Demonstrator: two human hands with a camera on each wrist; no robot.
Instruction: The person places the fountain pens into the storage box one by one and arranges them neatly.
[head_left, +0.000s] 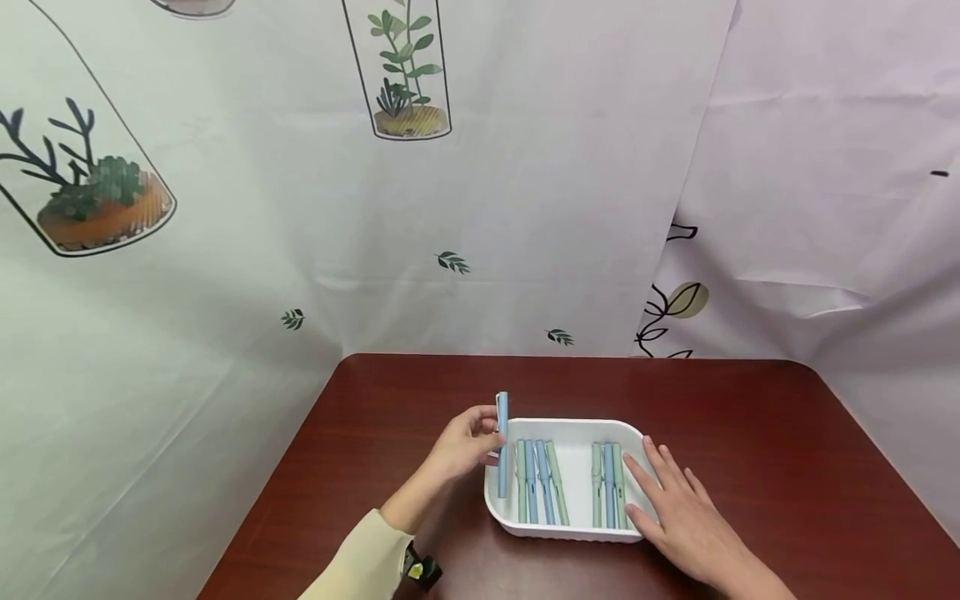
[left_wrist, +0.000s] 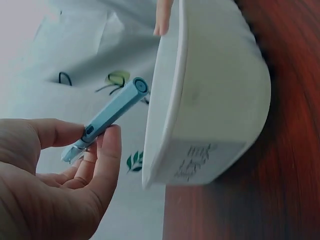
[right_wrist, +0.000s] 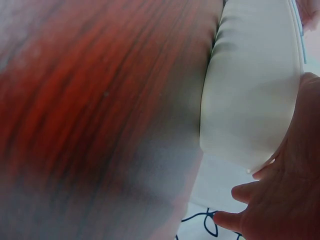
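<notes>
My left hand (head_left: 459, 447) pinches a light blue pen (head_left: 502, 475) between thumb and fingers, over the left rim of a white tray (head_left: 581, 534). The pen stands nearly upright in the head view; in the left wrist view the same pen (left_wrist: 115, 108) slants, one round end facing the camera. Inside the tray, several green and blue pens (head_left: 543, 483) lie side by side at the left. Three more, a blue pen (head_left: 609, 487) between two green ones, lie at the right. My right hand (head_left: 686, 517) is at the tray's right rim, its fingers spread and extended.
The tray stands on a dark red-brown wooden table (head_left: 360, 467). Behind and beside the table hangs a pale cloth (head_left: 525, 208) printed with plants and leaves. A small black device (head_left: 422, 569) shows by the left sleeve (head_left: 367, 558).
</notes>
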